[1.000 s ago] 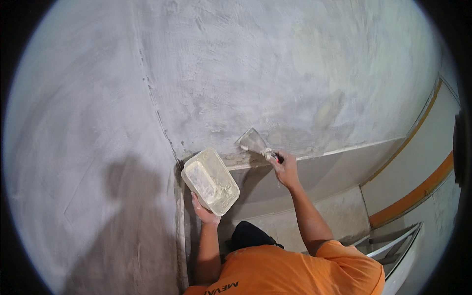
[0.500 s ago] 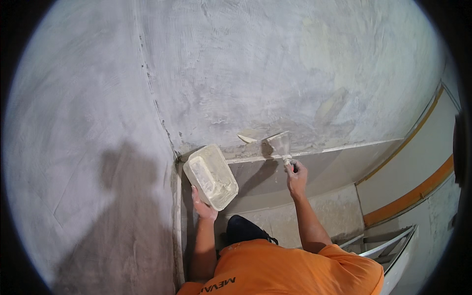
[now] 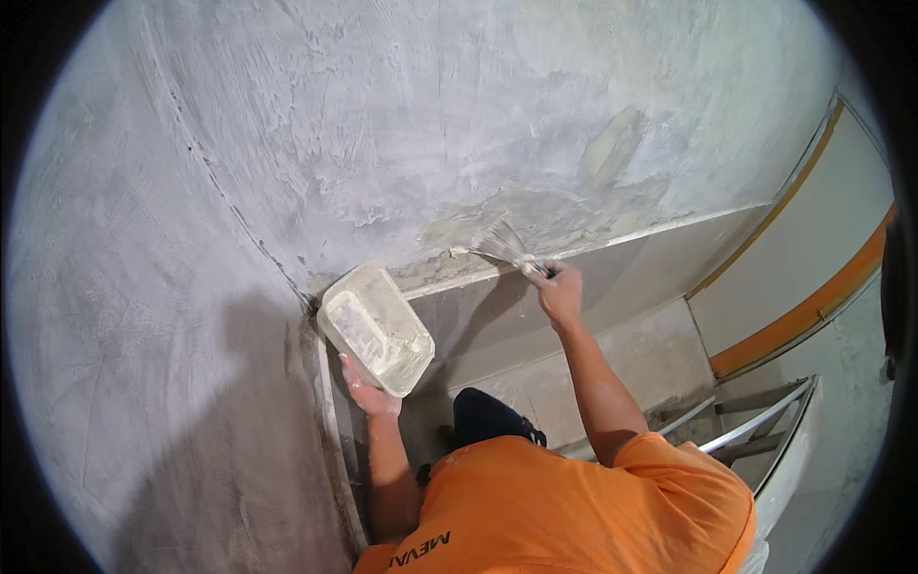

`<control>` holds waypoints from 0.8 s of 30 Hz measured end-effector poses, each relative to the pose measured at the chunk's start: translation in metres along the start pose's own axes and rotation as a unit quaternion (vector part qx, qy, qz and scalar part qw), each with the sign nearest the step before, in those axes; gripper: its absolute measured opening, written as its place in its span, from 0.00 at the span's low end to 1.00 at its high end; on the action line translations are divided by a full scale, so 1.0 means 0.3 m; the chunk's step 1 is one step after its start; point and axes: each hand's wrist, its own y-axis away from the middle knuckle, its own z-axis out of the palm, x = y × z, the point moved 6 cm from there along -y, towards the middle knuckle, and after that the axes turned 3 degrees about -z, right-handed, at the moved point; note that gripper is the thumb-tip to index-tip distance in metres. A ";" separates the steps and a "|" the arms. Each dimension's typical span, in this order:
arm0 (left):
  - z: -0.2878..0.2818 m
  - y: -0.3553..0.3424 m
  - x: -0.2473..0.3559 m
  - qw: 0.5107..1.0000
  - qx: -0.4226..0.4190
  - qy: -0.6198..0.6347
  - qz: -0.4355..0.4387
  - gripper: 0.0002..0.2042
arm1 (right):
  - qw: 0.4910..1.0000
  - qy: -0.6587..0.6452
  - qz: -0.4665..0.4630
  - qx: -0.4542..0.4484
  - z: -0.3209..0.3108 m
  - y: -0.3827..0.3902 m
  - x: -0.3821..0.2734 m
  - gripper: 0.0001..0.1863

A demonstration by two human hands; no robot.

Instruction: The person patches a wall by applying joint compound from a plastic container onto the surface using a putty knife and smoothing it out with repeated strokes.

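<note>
My right hand (image 3: 557,289) is closed round the handle of a putty knife (image 3: 502,245), whose wide blade is blurred and lies against the lower part of the plastered wall (image 3: 402,124). Some pale filler clings at the blade's left corner. Around it spreads a damp, darker patch of filler (image 3: 550,212). In my left hand (image 3: 369,385) I hold a cream-coloured plastic tub (image 3: 378,330) by its lower side, tilted, with filler smeared inside. The tub is close to the wall corner, left of the knife.
A pale ledge (image 3: 574,251) runs along the wall's foot. A second grey wall (image 3: 172,335) stands at the left and carries my shadow. Behind my right arm is a metal ladder (image 3: 755,421). Orange trim (image 3: 803,325) borders a pale panel at the right.
My right hand has swept the putty knife left along the wall, and the blade has turned. The lump of filler there has been spread out. The whole view has also shifted.
</note>
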 end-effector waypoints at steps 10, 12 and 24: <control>0.054 0.035 -0.038 0.999 -0.001 -0.037 -0.014 0.33 | 0.994 -0.082 0.057 0.032 0.038 0.215 0.104 0.07; 0.032 0.032 -0.062 0.999 -0.011 -0.019 -0.048 0.33 | 0.999 -0.048 -0.020 -0.017 0.099 0.216 -0.017 0.08; 0.019 0.033 -0.042 0.999 0.002 -0.031 -0.007 0.32 | 0.978 0.194 -0.023 0.069 -0.148 0.176 -0.003 0.15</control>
